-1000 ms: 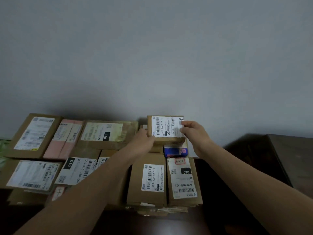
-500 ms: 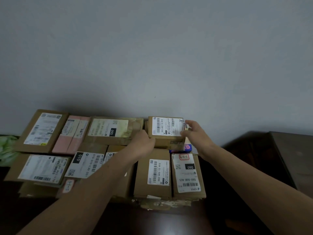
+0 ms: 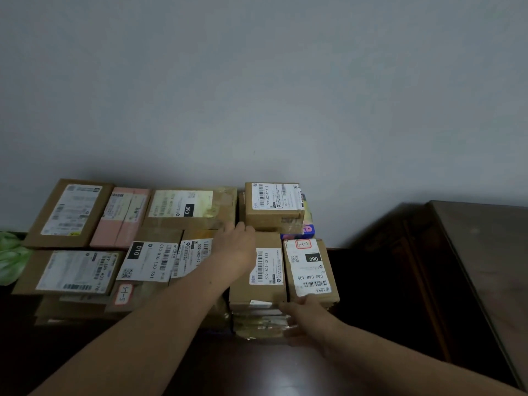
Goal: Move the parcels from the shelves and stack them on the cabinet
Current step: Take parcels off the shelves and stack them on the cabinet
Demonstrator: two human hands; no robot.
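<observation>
Head view: the small brown parcel (image 3: pixel 273 205) sits on top of the back row of the stack, just beyond the left hand (image 3: pixel 237 248). Its label faces up and its far side is close to the wall (image 3: pixel 257 95), probably so that it cannot slip off backwards. The left hand is open and holds nothing, its fingers straight and loose with the tips at the parcel's near left corner; whether they touch it I cannot tell. The right hand (image 3: pixel 307 314) lies with flat fingers against the front edge of the stack, just below the 060 parcel (image 3: pixel 310 267) and the long parcel (image 3: pixel 265 270) beside it. It grips nothing and seems to be squaring the fronts. Everything rests on the dark cabinet (image 3: pixel 257 367). The other parcels (image 3: pixel 77 270) lie left of the left hand, with a green object (image 3: pixel 11 255) beyond them.
</observation>
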